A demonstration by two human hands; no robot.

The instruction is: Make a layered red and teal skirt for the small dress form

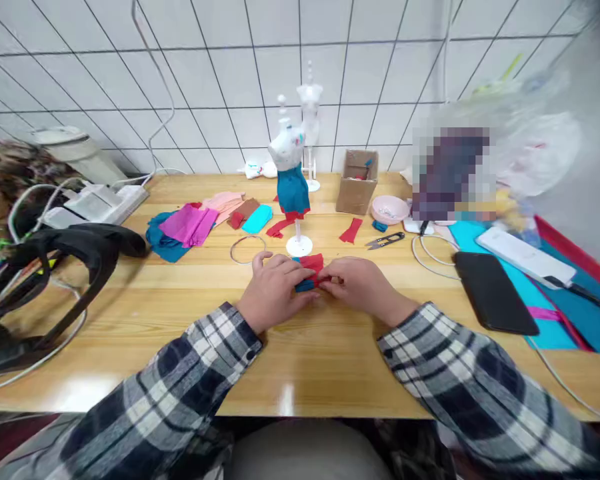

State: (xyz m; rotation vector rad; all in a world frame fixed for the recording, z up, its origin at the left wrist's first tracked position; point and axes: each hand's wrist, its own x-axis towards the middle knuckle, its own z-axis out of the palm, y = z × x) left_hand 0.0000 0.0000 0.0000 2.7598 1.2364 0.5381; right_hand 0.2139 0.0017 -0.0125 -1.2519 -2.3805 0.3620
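Note:
A small piece of red fabric point(313, 262) with teal-blue fabric point(305, 286) lies on the table in front of me. My left hand point(275, 288) rests over its left side, fingers bent and gripping the cloth, which they partly hide. At the right edge of the same cloth, my right hand point(355, 287) is closed in a pinch on the red part. Just behind stands a small white dress form point(287, 148) on a round base, dressed in a teal skirt point(293, 191) with a red hem.
Folded fabric pieces point(187, 223) and a wire ring point(235, 253) lie left. To the right are a red scrap point(351, 231), thread snips point(387, 241), a pink bowl point(390, 209), a cardboard box point(359, 183) and a black phone point(495, 292). Another dress form point(310, 110) stands behind.

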